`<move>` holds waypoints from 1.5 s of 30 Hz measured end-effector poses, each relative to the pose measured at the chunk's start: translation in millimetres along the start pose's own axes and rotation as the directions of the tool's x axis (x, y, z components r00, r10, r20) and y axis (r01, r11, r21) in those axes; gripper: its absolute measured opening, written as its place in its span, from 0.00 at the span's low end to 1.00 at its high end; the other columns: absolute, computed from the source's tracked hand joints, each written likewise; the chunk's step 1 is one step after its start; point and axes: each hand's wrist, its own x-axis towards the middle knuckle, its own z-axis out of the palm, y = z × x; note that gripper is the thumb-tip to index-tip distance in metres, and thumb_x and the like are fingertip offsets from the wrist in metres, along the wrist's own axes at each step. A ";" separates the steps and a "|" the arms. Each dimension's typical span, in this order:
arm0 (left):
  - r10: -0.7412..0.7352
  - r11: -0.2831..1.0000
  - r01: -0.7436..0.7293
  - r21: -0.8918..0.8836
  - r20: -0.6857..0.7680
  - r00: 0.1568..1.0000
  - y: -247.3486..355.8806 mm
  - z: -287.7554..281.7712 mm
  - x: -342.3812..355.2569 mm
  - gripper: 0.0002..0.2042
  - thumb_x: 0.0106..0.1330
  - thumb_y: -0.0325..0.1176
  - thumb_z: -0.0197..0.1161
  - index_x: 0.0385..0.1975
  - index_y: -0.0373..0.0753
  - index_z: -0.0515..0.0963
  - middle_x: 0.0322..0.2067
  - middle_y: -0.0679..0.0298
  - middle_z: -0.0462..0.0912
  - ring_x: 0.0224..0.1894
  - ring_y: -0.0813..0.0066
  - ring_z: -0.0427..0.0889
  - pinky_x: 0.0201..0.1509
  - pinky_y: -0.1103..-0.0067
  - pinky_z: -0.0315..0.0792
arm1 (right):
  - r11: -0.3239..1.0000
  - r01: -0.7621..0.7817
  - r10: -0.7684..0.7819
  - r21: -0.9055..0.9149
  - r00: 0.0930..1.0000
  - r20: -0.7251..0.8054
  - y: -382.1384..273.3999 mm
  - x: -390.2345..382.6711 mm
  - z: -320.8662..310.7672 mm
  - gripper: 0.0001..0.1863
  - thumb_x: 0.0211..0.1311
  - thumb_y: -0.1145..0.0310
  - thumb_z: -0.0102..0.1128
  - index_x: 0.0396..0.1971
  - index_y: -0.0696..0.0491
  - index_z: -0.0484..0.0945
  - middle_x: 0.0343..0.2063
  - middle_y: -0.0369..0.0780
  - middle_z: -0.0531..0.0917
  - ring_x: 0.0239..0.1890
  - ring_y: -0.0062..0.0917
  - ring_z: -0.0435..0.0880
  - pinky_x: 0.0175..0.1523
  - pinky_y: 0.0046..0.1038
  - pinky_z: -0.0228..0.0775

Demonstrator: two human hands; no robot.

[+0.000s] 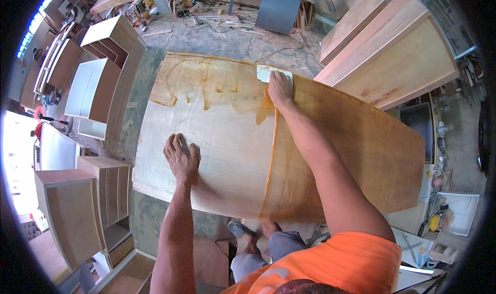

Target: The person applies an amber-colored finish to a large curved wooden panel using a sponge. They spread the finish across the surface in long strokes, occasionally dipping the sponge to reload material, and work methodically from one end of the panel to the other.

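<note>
The right grip (281, 90) is pinching a white spreader (265, 73) at the far edge of a wooden board (232, 154). Brown coating (356, 154) is covering the board's right side. The left grip (182, 160) is lying loosely spread over the pale left part.

Broad wooden panel (232, 154): amber liquid (356, 154) over right part, far strip; white scraper (264, 74) at far edge.

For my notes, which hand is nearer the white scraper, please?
Right: the right hand holds the white scraper; the left hand is over the board, apart from the scraper, to its left.
</note>
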 end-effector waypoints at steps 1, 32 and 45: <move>-0.001 1.000 0.001 0.002 0.007 1.000 4.0 0.3 3.2 0.25 0.61 0.39 0.57 0.57 0.34 0.67 0.59 0.49 0.67 0.65 0.53 0.61 0.70 0.62 0.53 | 1.000 -0.030 0.030 0.010 1.000 -0.003 6.0 7.5 3.5 0.16 0.59 0.73 0.48 0.47 0.59 0.77 0.44 0.44 0.81 0.49 0.37 0.79 0.53 0.37 0.68; 0.011 0.998 -0.012 -0.060 -0.014 1.000 -11.6 6.4 -7.2 0.26 0.60 0.43 0.56 0.56 0.36 0.70 0.59 0.50 0.68 0.65 0.55 0.61 0.71 0.62 0.49 | 0.986 -0.119 0.049 0.118 0.878 0.477 -38.1 -159.1 -92.9 0.07 0.50 0.75 0.56 0.29 0.59 0.81 0.30 0.53 0.83 0.36 0.48 0.84 0.42 0.47 0.75; 0.061 0.889 -0.014 -0.458 0.087 0.994 -97.8 -3.9 -24.7 0.18 0.55 0.34 0.59 0.48 0.44 0.79 0.61 0.56 0.70 0.65 0.53 0.64 0.70 0.65 0.56 | 0.906 -0.195 -0.143 0.375 0.694 0.706 -148.4 -484.1 -135.6 0.17 0.53 0.63 0.63 0.37 0.60 0.82 0.32 0.51 0.85 0.36 0.45 0.84 0.44 0.39 0.73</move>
